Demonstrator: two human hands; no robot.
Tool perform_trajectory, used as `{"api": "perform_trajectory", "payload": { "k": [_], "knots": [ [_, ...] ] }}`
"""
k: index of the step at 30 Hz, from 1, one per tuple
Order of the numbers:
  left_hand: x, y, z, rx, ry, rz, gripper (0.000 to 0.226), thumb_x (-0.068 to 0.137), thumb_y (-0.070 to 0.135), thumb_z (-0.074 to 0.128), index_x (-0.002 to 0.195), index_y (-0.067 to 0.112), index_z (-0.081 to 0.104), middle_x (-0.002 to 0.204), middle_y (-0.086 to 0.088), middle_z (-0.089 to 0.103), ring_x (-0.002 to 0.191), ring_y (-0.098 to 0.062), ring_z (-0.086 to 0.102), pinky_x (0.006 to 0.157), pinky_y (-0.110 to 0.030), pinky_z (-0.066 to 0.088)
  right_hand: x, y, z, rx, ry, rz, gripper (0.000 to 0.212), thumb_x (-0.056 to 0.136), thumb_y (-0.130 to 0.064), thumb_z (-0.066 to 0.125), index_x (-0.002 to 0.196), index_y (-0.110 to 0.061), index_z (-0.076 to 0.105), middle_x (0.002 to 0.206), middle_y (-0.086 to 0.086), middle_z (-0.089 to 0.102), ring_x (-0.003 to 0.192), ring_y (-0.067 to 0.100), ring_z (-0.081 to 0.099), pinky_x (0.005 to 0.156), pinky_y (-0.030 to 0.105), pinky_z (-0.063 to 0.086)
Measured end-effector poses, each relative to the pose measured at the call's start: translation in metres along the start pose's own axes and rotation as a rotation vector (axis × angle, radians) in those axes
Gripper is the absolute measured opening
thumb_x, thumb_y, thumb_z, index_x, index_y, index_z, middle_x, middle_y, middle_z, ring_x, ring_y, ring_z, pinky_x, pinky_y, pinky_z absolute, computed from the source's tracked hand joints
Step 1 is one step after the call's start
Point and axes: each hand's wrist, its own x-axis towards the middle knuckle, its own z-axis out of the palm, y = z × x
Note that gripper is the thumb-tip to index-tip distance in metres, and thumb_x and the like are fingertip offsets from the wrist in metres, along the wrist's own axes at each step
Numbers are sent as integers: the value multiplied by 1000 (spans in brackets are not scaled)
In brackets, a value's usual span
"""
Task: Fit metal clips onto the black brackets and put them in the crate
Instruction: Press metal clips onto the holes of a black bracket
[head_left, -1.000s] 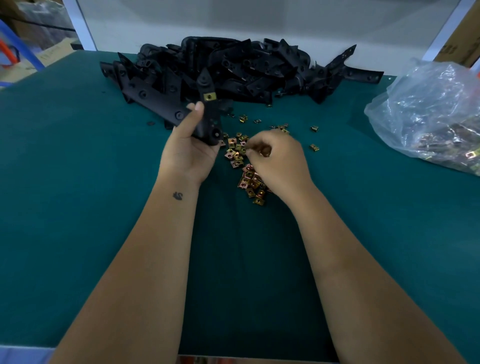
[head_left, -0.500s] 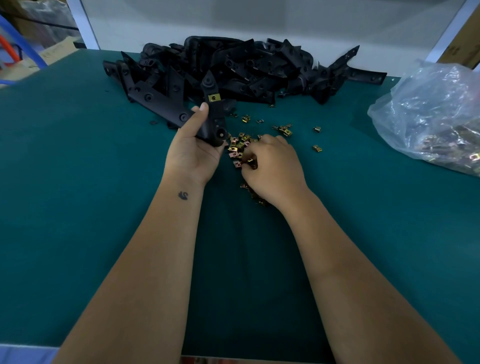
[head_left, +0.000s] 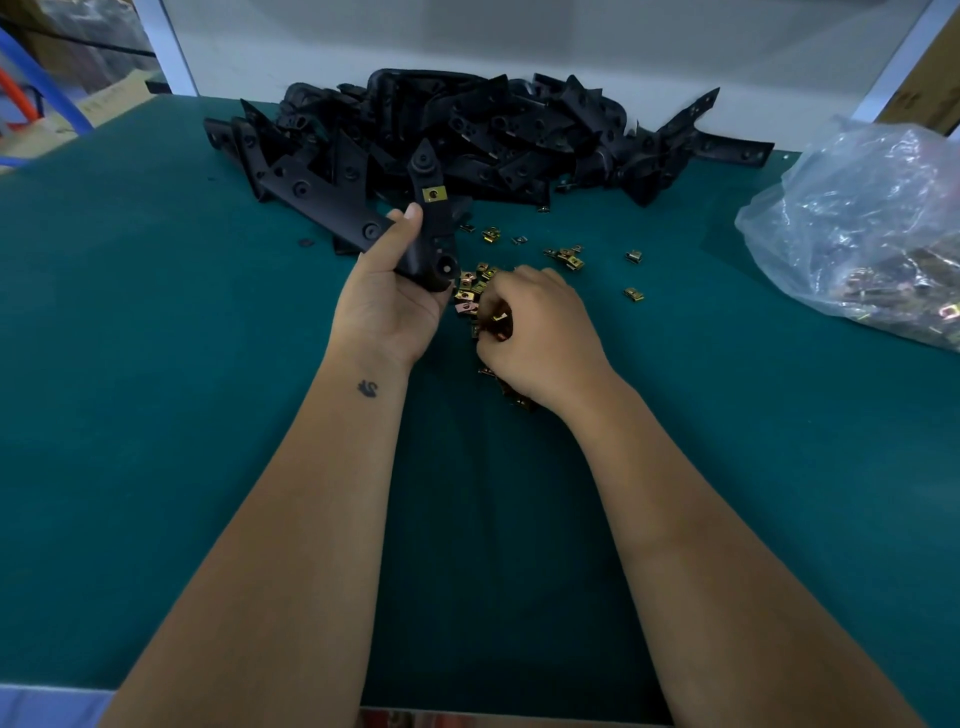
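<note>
My left hand (head_left: 387, 301) grips a black bracket (head_left: 434, 228) upright above the green table; one gold metal clip (head_left: 434, 194) sits fitted near the bracket's top. Just to the right, my right hand (head_left: 540, 332) is curled over a loose heap of gold clips (head_left: 470, 293) and pinches one clip (head_left: 500, 318) between its fingertips. A big pile of black brackets (head_left: 467, 130) lies at the back of the table. No crate is in view.
A clear plastic bag (head_left: 872, 223) holding more clips lies at the right edge. A few stray clips (head_left: 634, 294) are scattered right of the heap. The green mat (head_left: 156, 415) covers the table; a white wall stands behind the bracket pile.
My right hand has slid back toward me over the clip heap and curled tighter, now pinching a clip. The left hand keeps the bracket in the same pose.
</note>
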Motion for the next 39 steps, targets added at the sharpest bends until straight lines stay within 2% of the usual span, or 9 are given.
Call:
{"api": "perform_trajectory", "payload": {
  "k": [5,8,11,16,19,23,31,36,39],
  "knots": [
    [0,0,0,2,1,1,19,95,10,62,111,13,51,100,-4,63,82,-16,64,61,-24,55,-2,-1,0,237,28,57,17,81,-4,63,88,-19,60,83,-6,59,85,15,53,74,36,49],
    [0,-1,0,-11,10,4,22,95,10,61,114,12,50,102,-4,62,82,-15,64,61,-24,54,-1,1,-2,402,86,140,23,87,-6,62,100,-25,65,80,-15,60,78,2,55,73,21,49],
    [0,-1,-1,-17,13,3,25,94,9,62,116,13,50,102,-4,62,80,-15,65,60,-24,54,1,4,-6,561,158,212,27,89,-4,63,110,-21,68,83,-15,63,77,-5,59,71,9,47],
    [1,-2,-2,40,-5,-29,30,93,8,63,120,12,49,114,-9,63,100,-22,65,71,-29,58,4,8,-12,915,277,326,26,89,3,63,96,-21,69,83,-5,71,74,4,68,73,19,55],
    [1,-4,-2,63,-25,-41,27,92,7,63,114,12,50,97,-5,69,89,-18,69,67,-29,58,5,11,-12,1087,271,371,33,89,10,59,94,-20,70,88,0,71,78,5,70,76,20,55],
    [1,-6,-1,78,-54,-52,27,91,6,64,113,12,49,83,-3,73,75,-14,72,62,-26,56,7,13,-11,1168,269,387,38,88,14,57,94,-20,72,91,2,69,80,4,68,79,20,54],
    [4,-8,-4,122,-86,-87,27,89,6,67,110,14,51,89,-3,74,81,-16,73,65,-27,56,6,11,-14,1250,273,425,22,84,9,67,89,-11,73,75,-3,74,81,14,71,85,28,58],
    [3,-9,-4,149,-92,-91,32,90,7,66,116,14,48,87,-1,73,79,-14,72,64,-27,56,5,7,-16,1310,287,452,18,81,12,69,81,-6,66,82,10,70,80,20,72,80,29,59],
    [3,-9,-3,160,-85,-94,33,90,7,66,116,14,48,88,-1,73,79,-14,72,63,-26,56,6,8,-17,1258,285,457,19,83,10,67,81,-8,64,78,7,66,73,16,69,72,26,58]
  ]
}}
